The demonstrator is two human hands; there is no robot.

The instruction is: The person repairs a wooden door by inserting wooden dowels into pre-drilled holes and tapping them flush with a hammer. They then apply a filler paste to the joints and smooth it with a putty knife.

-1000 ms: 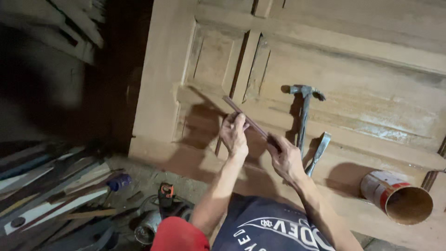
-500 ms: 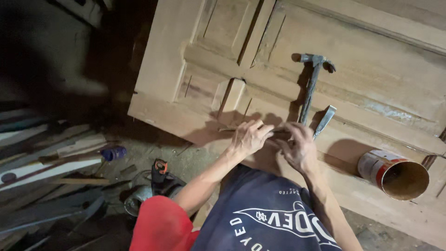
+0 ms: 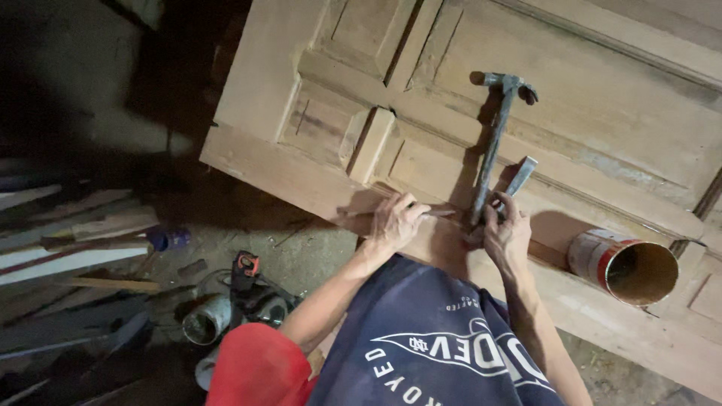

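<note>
A wooden panelled door (image 3: 602,113) lies flat in front of me. My left hand (image 3: 395,222) presses a thin wooden strip (image 3: 435,213) down on the door's near rail. My right hand (image 3: 505,234) is closed at the strip's right end, which is hidden under its fingers. That hand sits against the butt of a metal claw hammer (image 3: 496,135) lying on the door. A steel chisel (image 3: 520,176) lies just right of the hammer handle, above my right fingers.
An open tin can (image 3: 624,265) lies on its side on the door at the right. On the dirt floor at the left lie wooden slats (image 3: 75,252), a red-and-black tool (image 3: 244,267) and a grey pipe piece (image 3: 201,322). My red-clad knee (image 3: 256,368) is below.
Both hands have brought the thin strip down from a tilted, raised hold and closer to the door's near edge, where it now lies flat on the rail beside the hammer handle.
</note>
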